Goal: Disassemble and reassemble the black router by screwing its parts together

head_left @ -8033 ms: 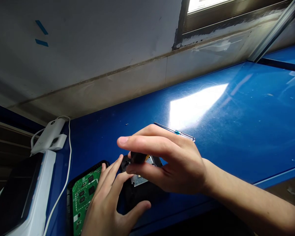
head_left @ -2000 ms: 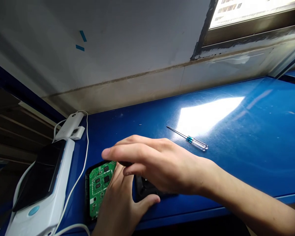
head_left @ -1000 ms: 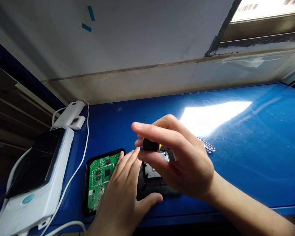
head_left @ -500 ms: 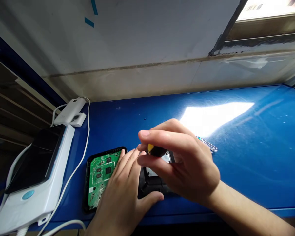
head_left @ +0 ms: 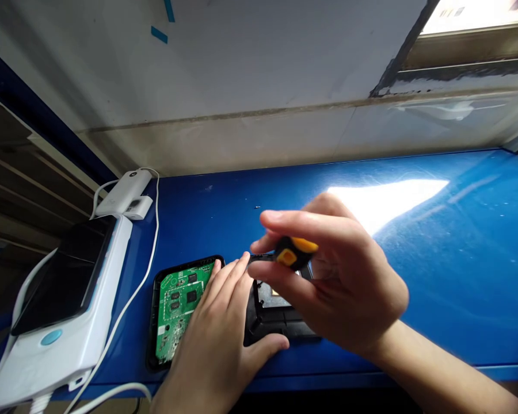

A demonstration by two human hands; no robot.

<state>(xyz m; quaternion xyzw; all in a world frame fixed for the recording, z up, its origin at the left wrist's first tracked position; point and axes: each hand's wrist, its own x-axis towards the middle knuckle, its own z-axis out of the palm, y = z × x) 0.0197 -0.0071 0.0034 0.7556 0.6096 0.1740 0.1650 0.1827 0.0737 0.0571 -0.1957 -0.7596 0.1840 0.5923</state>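
If the right hand [head_left: 349, 276], gripping a tilted black-and-yellow handle [head_left: 290, 254], pinches too loosely, the handle could slip and scratch the black case [head_left: 276, 328] just right of the green board [head_left: 183, 305]. The left hand [head_left: 218, 325] lies spread open over the board's right edge. The case looks matte, holding a silvery plate [head_left: 268, 297].

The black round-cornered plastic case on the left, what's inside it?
A flat green circuit board with small black chips. The person's left hand covers its lower right part, hiding what's there.
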